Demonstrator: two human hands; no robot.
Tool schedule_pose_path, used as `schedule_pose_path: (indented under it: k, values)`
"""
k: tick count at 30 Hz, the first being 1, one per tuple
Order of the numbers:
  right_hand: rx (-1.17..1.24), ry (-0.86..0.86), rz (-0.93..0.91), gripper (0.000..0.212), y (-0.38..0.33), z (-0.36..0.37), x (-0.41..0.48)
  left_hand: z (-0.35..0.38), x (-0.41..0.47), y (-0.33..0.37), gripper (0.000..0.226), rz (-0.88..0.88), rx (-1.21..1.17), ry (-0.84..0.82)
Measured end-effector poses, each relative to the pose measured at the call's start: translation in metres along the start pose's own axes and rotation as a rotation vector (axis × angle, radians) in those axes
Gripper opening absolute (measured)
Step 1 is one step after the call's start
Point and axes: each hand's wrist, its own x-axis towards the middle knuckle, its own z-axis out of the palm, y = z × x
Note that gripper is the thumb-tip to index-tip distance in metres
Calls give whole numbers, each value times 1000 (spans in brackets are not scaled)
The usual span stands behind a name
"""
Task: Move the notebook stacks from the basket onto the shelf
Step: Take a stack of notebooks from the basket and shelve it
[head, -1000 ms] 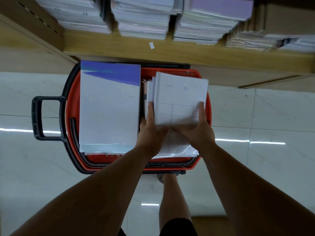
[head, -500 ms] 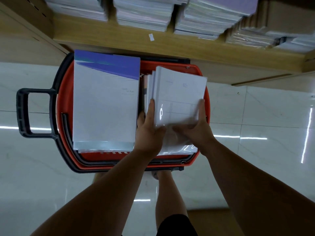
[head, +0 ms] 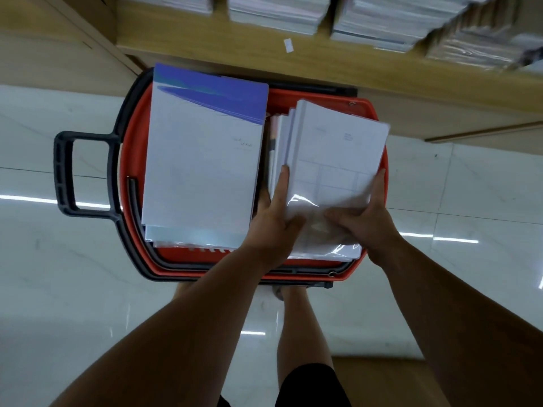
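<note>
A red basket (head: pixel 132 160) with a black rim stands on the floor below a wooden shelf (head: pixel 205 45). Its left half holds a tall stack of white notebooks with a purple band (head: pixel 202 160). Over its right half is a smaller stack of white notebooks in clear plastic wrap (head: pixel 335 160), tilted with its far end up. My left hand (head: pixel 274 221) grips this stack's near left edge, thumb on top. At the near right corner, my right hand (head: pixel 364 218) holds it too. More notebooks lie underneath, partly hidden.
Several notebook stacks (head: pixel 279 13) line the shelf above the basket, blurred. A black handle (head: pixel 66 174) sticks out from the basket's left side. Glossy white floor tiles surround it. The person's bare leg (head: pixel 302 333) stands right behind the basket.
The wrapped stack has tilted up a little further in both hands. The view has shifted slightly; the basket and the large stack have stayed put.
</note>
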Motion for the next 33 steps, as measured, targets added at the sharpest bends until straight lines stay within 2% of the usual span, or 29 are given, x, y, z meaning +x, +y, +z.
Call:
schedule_pose_path:
  k: [4, 7, 10, 15, 21, 24, 28, 30, 31, 33]
  values:
    - [8, 3, 41, 135, -5, 1, -2, 2, -3, 8, 103, -13, -10, 57]
    - [25, -14, 66, 124, -6, 2, -3, 6, -6, 11, 105, -29, 2, 139]
    - [53, -15, 89, 100, -8, 4, -5, 6, -4, 9, 97, -34, -3, 176]
    - [72, -2, 79, 99, -12, 6, -7, 4, -5, 11, 92, 6, -31, 212]
    - [84, -35, 110, 102, -14, 1, -7, -4, -2, 11, 92, 64, -311, 65]
    - [87, -27, 124, 110, -16, 2, -9, -12, -2, 16, 94, 85, -373, -6]
    - [85, -31, 127, 97, -26, 2, -17, -20, -7, 27, 101, 56, -390, -18]
    - [99, -38, 135, 61, -30, -2, -24, -23, -12, 32, 99, 44, -392, -28]
    - [119, -48, 131, 50, -32, -4, -29, -26, -17, 37, 98, 54, -387, -42]
    - [136, -55, 90, 57, -38, -8, -37, -33, -28, 53, 94, 79, -393, -57]
